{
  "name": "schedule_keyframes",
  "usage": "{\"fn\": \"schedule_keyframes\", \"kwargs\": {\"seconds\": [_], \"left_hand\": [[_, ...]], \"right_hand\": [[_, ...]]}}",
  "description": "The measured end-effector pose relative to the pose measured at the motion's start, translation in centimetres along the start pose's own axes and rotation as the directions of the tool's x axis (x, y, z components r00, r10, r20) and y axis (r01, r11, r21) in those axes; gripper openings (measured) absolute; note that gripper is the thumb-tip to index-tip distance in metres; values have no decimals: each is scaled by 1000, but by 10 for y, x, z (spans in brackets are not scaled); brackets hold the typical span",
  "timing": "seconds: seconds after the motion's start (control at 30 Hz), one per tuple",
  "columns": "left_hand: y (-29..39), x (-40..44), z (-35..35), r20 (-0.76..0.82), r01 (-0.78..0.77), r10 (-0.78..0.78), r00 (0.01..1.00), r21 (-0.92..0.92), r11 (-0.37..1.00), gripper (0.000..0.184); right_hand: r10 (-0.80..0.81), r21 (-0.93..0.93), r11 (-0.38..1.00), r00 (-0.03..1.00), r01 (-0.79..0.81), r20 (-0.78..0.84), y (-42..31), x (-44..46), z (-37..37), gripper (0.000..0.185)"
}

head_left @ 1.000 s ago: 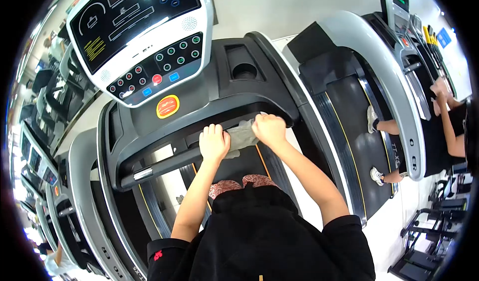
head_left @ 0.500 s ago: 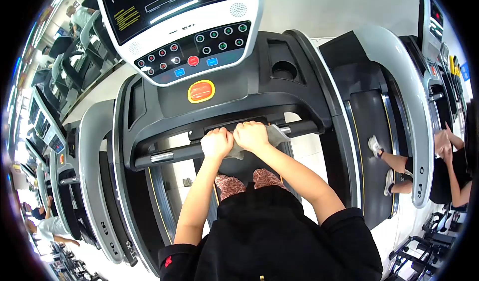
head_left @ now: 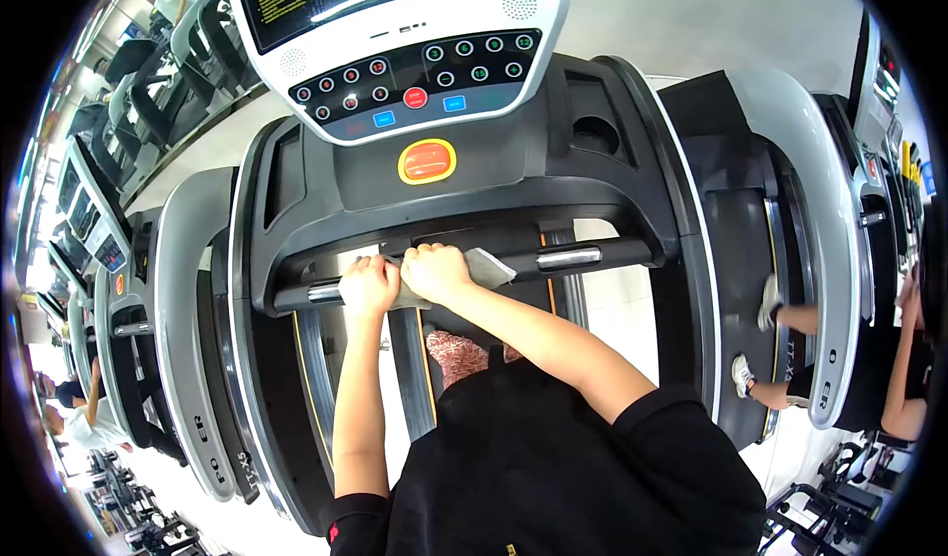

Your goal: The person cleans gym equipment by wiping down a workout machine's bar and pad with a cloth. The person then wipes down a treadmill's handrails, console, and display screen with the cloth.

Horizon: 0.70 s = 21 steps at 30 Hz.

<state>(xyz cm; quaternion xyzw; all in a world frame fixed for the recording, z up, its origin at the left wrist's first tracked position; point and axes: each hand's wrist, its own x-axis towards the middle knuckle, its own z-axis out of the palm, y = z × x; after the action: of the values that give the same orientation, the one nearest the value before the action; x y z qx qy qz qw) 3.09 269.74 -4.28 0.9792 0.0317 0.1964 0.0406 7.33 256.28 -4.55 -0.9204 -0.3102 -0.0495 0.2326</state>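
My left hand (head_left: 370,284) and my right hand (head_left: 434,272) are side by side on the treadmill's front handlebar (head_left: 627,252). Both have their fingers wrapped over a grey cloth (head_left: 489,267) that lies around the bar. One end of the cloth sticks out to the right of my right hand, and a little hangs below the bar between my hands. Above them is the console (head_left: 405,82) with round buttons, and under it a red-orange oval button (head_left: 427,161) with a yellow rim.
To the right, a person in black (head_left: 874,358) stands on another treadmill (head_left: 736,250), with hands near its side. Further treadmills (head_left: 188,260) line the left, where a person in a light top (head_left: 94,423) is visible. Gym equipment (head_left: 834,492) stands at the lower right.
My hands and the cloth have moved left along the bar. My right hand came from the bar's right part to beside my left hand. The view has shifted too.
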Motion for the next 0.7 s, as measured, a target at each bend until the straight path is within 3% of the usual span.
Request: {"fn": "schedule_keyframes", "kwargs": {"seconds": [0.07, 0.17, 0.4, 0.7], "left_hand": [[4, 0, 3, 17, 4, -5, 1000, 24, 1000, 18], [21, 4, 4, 56, -23, 22, 998, 19, 1000, 18], [118, 18, 15, 71, -62, 66, 995, -61, 996, 19], [228, 40, 37, 115, -209, 233, 966, -188, 960, 19]], "right_hand": [[-13, 28, 999, 995, 16, -98, 6, -5, -2, 22], [-17, 2, 1000, 993, 18, -113, 20, -14, -11, 21], [-42, -55, 998, 980, 31, -196, 92, -53, -54, 18], [66, -131, 986, 955, -108, -290, 178, -104, -103, 15]]}}
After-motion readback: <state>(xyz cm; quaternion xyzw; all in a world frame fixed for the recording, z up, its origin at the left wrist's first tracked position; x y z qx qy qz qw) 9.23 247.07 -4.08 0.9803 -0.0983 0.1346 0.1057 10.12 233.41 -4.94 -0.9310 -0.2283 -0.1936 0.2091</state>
